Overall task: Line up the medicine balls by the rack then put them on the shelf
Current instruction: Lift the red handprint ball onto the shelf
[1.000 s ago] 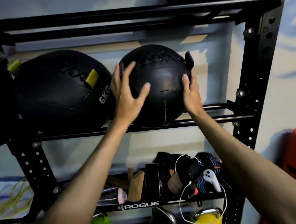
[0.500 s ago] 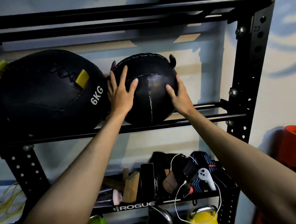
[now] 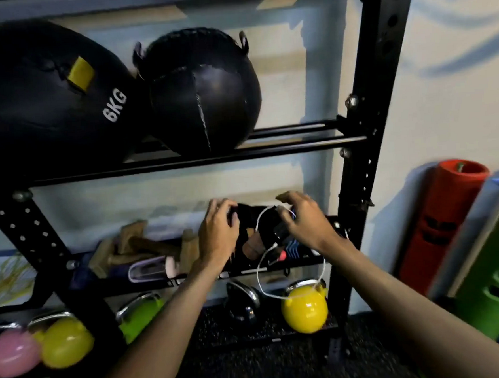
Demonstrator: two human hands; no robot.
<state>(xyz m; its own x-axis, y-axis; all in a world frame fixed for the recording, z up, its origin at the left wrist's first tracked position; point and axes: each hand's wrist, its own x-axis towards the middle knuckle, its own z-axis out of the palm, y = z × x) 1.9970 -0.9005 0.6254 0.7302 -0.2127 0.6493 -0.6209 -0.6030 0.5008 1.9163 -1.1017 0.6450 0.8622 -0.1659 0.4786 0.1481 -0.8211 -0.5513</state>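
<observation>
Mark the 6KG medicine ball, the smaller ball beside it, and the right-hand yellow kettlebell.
6KG medicine ball (image 3: 45, 114): head view, front face left of lettering.
smaller ball (image 3: 224, 102): head view, front panel right of seam.
right-hand yellow kettlebell (image 3: 305, 310): head view, round body.

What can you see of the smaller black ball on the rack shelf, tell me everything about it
The smaller ball is round and black. It looks like leather, with panels joined by stitched seams, and one pale seam runs down its front. Two small tabs stick up near its top. It sits on the shelf's black bars, right of the bigger ball marked 6KG and pressed against it. Neither the left hand nor the right hand touches it; both are lower down.
</observation>
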